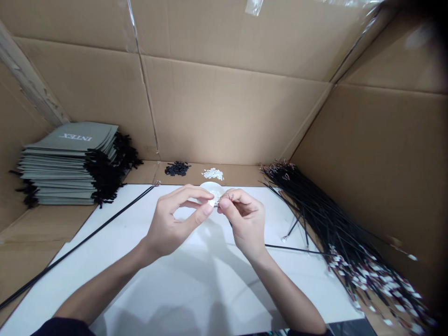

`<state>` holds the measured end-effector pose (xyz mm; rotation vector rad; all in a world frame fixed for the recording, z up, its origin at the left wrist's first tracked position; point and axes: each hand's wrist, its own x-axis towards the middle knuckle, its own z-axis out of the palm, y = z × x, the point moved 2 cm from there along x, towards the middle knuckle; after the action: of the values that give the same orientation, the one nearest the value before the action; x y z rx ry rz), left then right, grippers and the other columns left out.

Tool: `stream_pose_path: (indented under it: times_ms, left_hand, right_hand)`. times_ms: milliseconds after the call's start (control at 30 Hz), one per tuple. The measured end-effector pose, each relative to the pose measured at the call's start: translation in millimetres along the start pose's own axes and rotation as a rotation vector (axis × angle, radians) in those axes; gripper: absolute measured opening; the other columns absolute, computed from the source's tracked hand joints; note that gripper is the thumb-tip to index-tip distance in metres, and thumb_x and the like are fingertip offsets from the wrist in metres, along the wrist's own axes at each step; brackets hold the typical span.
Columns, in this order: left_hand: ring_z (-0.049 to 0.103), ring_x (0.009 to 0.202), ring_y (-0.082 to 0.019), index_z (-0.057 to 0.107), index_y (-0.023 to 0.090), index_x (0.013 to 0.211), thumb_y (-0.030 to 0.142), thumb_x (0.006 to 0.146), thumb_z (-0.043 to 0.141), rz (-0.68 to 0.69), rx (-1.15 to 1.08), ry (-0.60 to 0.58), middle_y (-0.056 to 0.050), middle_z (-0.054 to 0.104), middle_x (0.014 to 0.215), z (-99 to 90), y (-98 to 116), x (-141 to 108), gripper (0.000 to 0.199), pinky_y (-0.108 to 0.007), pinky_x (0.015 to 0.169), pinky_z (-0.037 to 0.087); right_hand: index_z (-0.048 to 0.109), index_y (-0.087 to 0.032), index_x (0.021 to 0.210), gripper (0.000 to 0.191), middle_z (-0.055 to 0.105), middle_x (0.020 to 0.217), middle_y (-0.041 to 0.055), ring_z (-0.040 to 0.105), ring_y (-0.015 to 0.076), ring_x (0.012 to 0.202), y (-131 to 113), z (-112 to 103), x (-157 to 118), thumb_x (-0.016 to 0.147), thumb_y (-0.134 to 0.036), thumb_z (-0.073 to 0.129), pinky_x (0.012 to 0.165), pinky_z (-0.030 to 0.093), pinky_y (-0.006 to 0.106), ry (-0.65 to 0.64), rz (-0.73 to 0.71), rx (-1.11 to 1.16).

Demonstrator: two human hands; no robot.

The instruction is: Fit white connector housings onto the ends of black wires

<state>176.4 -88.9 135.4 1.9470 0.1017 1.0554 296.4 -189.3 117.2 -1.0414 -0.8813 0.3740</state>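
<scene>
2 forearms converge; L hand pinches small white pc., R hand thin wires, both near-closed, prob. for fine control.

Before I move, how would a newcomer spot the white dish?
Find the white board. At its far edge, beyond the left hand and right hand, sits the white dish; its rounded rim sets it apart from the loose white pieces behind.

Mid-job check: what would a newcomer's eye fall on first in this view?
First, probably the thick sheaf of black cables along the right side, near ends tipped with white connectors. Next, the tall stack of grey pouches at the left. Then, at centre, the left hand pinching a small white piece beside the right hand, which grips thin wires.
</scene>
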Motion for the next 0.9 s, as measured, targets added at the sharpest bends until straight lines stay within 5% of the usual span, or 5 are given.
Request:
stream_pose_path:
  times_ms: [133, 467, 667, 900]
  left_hand:
    - [0.067, 0.079, -0.014, 0.073, 0.021, 0.087, 0.028, 0.093, 0.065, -0.26, -0.214, -0.097, -0.002, 0.072, 0.084, 0.2, 1, -2, 0.012, -0.023, 0.07, 0.058]
    - [0.058, 0.067, -0.012, 0.075, 0.021, 0.085, 0.032, 0.088, 0.071, -0.448, -0.434, -0.145, -0.002, 0.067, 0.077, 0.7, -2, -2, 0.012, -0.021, 0.062, 0.055]
    - [0.055, 0.077, -0.01, 0.074, 0.022, 0.081, 0.037, 0.09, 0.071, -0.618, -0.658, -0.138, -0.001, 0.063, 0.082, 9.7, -7, -6, 0.017, -0.013, 0.058, 0.048]
    - [0.055, 0.092, -0.011, 0.076, 0.025, 0.087, 0.037, 0.09, 0.07, -0.637, -0.701, -0.117, -0.001, 0.06, 0.108, 15.2, -13, -11, 0.014, -0.014, 0.068, 0.048]
  right_hand:
    - [0.066, -0.021, 0.075, 0.014, 0.061, 0.07, 0.0003, 0.056, 0.0145, 0.065, -3, 0, -2, 0.087, -0.025, 0.071, 0.062, 0.046, 0.028, 0.019, -0.107, -0.024]
    - [0.066, -0.021, 0.075, 0.013, 0.063, 0.07, 0.0005, 0.055, 0.0142, 0.065, -6, 3, -10, 0.088, -0.017, 0.068, 0.062, 0.045, 0.029, 0.043, -0.154, -0.052]
    - [0.062, -0.019, 0.07, 0.019, 0.06, 0.064, -0.0015, 0.053, 0.012, 0.06, -6, 7, -12, 0.087, -0.018, 0.069, 0.059, 0.044, 0.025, 0.088, -0.124, -0.019]
    - [0.06, -0.019, 0.068, 0.02, 0.061, 0.065, -0.0012, 0.053, 0.0116, 0.061, -5, 8, -14, 0.087, -0.017, 0.069, 0.059, 0.043, 0.024, 0.113, -0.117, -0.036]
